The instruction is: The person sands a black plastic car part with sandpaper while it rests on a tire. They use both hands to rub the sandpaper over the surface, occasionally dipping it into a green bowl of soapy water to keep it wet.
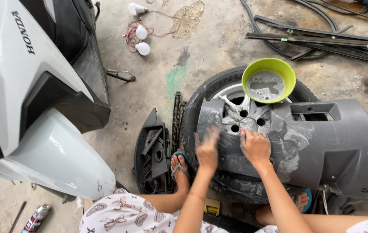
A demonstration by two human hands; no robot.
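Two hands work the soapy grey panel. My left hand is blurred, fingers spread flat on the panel's left end, gripping nothing. My right hand presses down beside it, fingers curled on the suds, holding nothing I can make out. That panel lies across a tyre on the floor. On the tyre's far side sits a green bowl of foamy water. Left stands a white scooter.
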